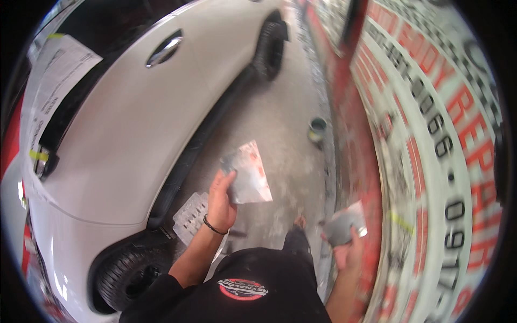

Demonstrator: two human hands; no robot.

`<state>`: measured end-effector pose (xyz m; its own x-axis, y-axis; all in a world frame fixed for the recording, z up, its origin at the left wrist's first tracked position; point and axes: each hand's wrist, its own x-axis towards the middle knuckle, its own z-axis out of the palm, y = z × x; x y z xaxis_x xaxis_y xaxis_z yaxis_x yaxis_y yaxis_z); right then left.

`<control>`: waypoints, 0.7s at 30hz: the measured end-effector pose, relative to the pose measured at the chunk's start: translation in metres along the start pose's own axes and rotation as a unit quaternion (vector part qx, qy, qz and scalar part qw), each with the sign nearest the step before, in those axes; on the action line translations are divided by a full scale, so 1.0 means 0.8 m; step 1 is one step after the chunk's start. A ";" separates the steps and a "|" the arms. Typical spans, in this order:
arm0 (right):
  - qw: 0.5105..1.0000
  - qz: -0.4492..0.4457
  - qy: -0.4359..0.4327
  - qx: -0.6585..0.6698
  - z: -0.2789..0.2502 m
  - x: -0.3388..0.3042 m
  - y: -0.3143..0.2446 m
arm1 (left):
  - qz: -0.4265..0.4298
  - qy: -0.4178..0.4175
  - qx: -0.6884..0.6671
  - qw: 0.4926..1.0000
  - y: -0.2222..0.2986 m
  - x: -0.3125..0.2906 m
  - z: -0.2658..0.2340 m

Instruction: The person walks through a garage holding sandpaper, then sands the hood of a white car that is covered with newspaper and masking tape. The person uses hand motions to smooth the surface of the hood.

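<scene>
My left hand (220, 200) is closed around the left edge of a flat, square metal plate (249, 177), thumb on top. Grey paste-like smears and reddish patches mark the plate's face. Off to the right, my right hand (347, 250) grips a second flat metal plate (344, 224) by its lower edge. Its surface is mostly grey, with a shiny strip at the right side. The two plates are apart from each other. Part of each hand's fingers is hidden behind its plate.
A white car (134, 124) stands along my left, with paper (59, 86) taped near its window. Beside its front wheel (129, 277) is a white slotted plastic stool (193, 218). A bucket (318, 128) sits on the concrete floor near the wall. Printed banners (436, 161) line the right.
</scene>
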<state>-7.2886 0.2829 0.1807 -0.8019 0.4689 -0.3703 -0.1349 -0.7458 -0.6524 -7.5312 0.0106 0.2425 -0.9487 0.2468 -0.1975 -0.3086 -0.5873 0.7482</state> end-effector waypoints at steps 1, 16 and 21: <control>0.997 -0.020 -0.009 -0.078 -0.003 0.043 -0.006 | 0.004 0.009 0.000 1.000 -0.016 0.028 -0.003; 0.775 0.030 -0.440 -0.453 0.316 0.424 0.005 | 0.087 0.038 0.022 0.995 0.013 0.222 0.049; 0.790 -0.065 -0.413 -0.448 0.431 0.440 0.056 | 0.175 -0.010 0.090 0.980 0.103 0.282 -0.015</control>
<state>-7.7775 0.2515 0.2487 -0.9716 -0.2305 0.0537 -0.0766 0.0915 -0.9929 -7.7712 0.0087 0.2520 -0.9922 0.0709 0.1029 0.0548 -0.4937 0.8679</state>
